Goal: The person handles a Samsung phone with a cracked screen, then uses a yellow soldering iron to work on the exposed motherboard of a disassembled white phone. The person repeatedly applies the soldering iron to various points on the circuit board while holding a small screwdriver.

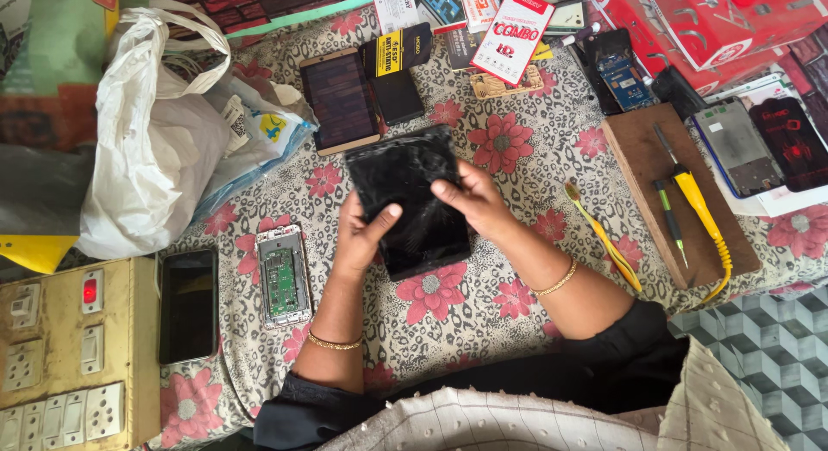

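Dark sleeves and a pale checked cloth along the bottom edge of the frame, nearest the lens. Above them, at centre, a black cracked phone screen panel [412,201], tilted, held up over the floral cloth [483,304] between both hands. Left hand [360,235] closed around the panel's lower left side, thumb pressed on the glass. Right hand [477,199] gripping the right edge, fingers curled over the face. Gold bangles on both wrists. Left of centre, an opened phone with green circuit board [282,277] flat on the cloth, and beside it, further left, a black phone [188,304] face up. Lower left corner: a yellowed switchboard [65,356] with sockets and a red indicator. Upper left: a white plastic bag [147,149]. Just above the panel, a brown-faced phone [340,100]. Right of the hands, a yellow toothbrush [604,237] on the cloth, then a wooden board [642,171] bearing a yellow-handled screwdriver [697,201]. Upper right: red cartons and loose phone parts.
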